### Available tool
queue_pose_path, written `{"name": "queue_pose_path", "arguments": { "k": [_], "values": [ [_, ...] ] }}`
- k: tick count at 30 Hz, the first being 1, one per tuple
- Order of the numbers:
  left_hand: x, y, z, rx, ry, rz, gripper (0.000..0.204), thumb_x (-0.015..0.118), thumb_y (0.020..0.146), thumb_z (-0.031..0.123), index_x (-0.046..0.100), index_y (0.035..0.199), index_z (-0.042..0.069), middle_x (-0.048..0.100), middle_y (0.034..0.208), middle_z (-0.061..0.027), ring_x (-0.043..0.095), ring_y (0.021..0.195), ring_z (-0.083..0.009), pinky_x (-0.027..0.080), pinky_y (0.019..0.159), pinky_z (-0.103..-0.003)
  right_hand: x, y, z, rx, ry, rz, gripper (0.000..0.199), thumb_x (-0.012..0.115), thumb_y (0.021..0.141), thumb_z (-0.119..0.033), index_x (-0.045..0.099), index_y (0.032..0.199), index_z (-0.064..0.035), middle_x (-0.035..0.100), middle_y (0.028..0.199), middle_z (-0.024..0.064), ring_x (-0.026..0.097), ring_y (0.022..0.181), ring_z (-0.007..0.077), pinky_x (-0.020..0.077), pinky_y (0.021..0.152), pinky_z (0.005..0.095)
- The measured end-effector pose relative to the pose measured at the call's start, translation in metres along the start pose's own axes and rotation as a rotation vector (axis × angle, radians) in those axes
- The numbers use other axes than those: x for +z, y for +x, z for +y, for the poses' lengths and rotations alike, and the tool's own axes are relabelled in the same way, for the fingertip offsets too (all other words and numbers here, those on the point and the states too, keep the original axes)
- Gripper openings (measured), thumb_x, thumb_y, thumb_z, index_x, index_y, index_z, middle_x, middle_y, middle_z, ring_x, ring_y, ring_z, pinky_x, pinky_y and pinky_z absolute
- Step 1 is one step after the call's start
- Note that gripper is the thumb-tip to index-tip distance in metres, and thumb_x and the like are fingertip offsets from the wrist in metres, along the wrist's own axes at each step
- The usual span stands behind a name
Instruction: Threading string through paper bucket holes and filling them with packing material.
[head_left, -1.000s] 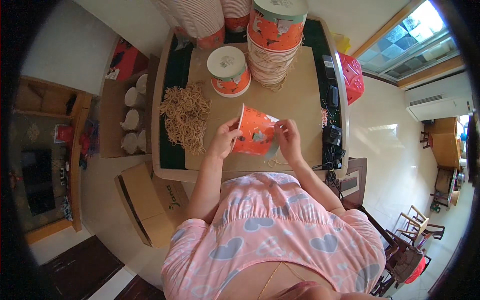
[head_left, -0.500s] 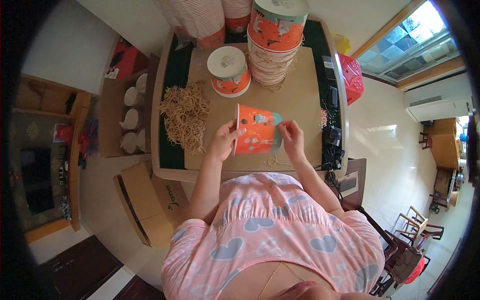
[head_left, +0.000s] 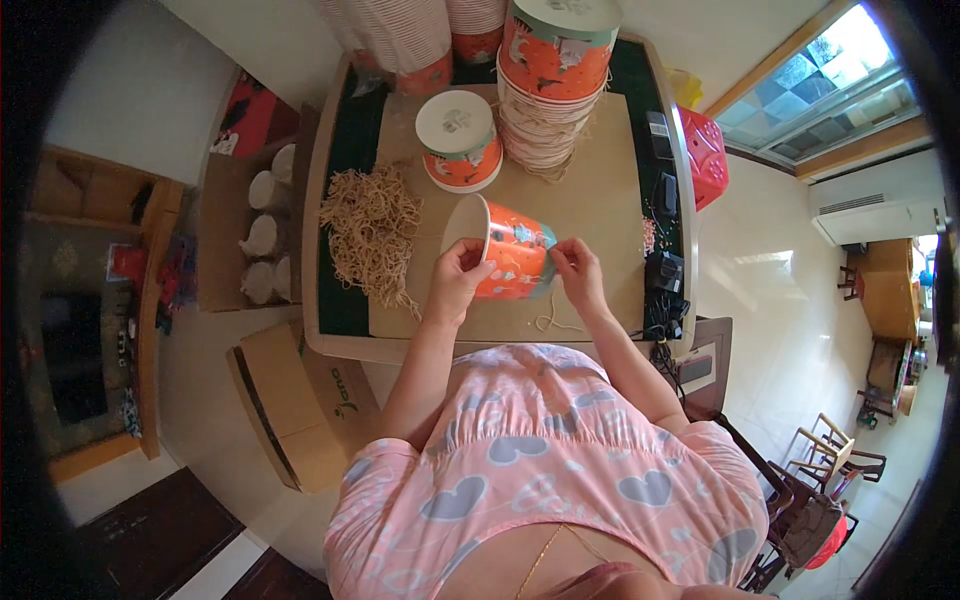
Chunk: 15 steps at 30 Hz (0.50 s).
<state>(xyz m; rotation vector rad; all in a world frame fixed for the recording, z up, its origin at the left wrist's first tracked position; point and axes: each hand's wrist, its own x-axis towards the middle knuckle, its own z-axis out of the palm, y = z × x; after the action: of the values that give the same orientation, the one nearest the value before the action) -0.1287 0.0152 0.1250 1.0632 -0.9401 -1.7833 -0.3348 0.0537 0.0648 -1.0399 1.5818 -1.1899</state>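
Observation:
My left hand grips the rim of an orange paper bucket that lies on its side over the table, its open mouth facing left. Against the bucket's base end, my right hand pinches a thin beige cord whose loose end trails onto the table below. A heap of the same beige cords lies to the left of the bucket.
A lidded orange bucket stands just behind. A tall stack of buckets and stacked white cups fill the far edge. Black devices sit at the right edge. Cardboard boxes stand on the floor to the left.
The bucket has been turned in my hands, from its mouth tilted up to lying sideways with the mouth facing left. My right hand stays at its base end.

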Motion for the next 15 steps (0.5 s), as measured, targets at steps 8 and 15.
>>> {"name": "queue_pose_path", "arguments": {
  "k": [8,15],
  "values": [
    [0.007,0.011,-0.024,0.138,0.582,0.166,0.018,0.059,0.073,-0.002,0.06,0.091,-0.003,0.065,0.081,-0.0081,0.062,0.074,-0.0143,0.049,0.068,-0.028,0.026,-0.017,-0.037,-0.432,-0.134,-0.033,0.01,0.058,0.082,-0.002,0.056,0.091,-0.002,0.056,0.107,0.0139,0.056,0.096,0.022,0.0465,0.077,0.0312],
    [0.02,0.013,-0.021,0.203,0.664,0.173,0.017,0.061,0.074,-0.005,0.059,0.09,-0.002,0.064,0.08,-0.0085,0.062,0.073,-0.0152,0.05,0.067,-0.028,0.037,-0.014,-0.036,-0.309,0.107,-0.213,0.012,0.053,0.085,0.001,0.052,0.097,-0.0022,0.06,0.096,0.0086,0.058,0.089,0.0175,0.0463,0.078,0.0296]
  ]
}}
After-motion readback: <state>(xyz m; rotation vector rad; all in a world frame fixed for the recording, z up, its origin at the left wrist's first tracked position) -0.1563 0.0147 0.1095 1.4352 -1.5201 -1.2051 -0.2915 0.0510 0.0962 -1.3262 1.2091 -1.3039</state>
